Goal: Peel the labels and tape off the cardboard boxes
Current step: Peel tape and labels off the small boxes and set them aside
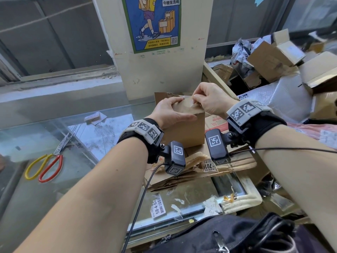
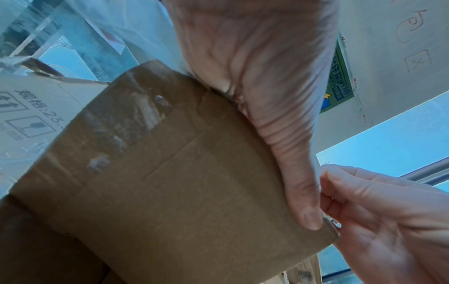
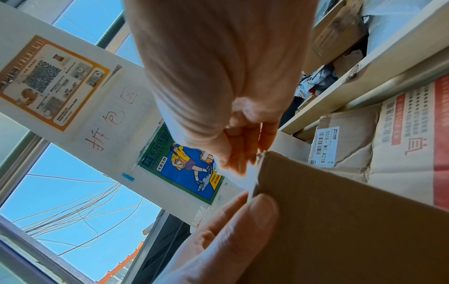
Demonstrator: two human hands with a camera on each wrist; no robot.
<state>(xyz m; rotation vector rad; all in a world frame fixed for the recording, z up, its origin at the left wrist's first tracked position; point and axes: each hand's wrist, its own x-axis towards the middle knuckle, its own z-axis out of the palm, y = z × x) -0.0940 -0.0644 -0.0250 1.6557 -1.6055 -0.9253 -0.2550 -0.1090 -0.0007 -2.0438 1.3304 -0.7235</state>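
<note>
A small brown cardboard box point(image 1: 189, 126) stands on flattened cardboard in the middle of the head view. My left hand point(image 1: 169, 114) grips its top left corner, thumb lying along the near side and fingers curled over the top. My right hand point(image 1: 204, 99) pinches a strip of clear tape point(image 1: 189, 101) on the box's top. The left wrist view shows the box side point(image 2: 182, 173) with shiny tape point(image 2: 116, 124) down it and my thumb on its edge. In the right wrist view the fingertips point(image 3: 240, 157) pinch at the box's top edge point(image 3: 340, 211).
Scissors with red and yellow handles point(image 1: 49, 161) lie on the glass counter point(image 1: 36, 128) at the left. Torn cardboard with a label point(image 1: 207, 165) lies under my wrists. Peeled labels point(image 1: 158, 207) stick to the counter. Piled boxes and bags point(image 1: 273, 57) fill the right. A black bag point(image 1: 228, 234) sits below.
</note>
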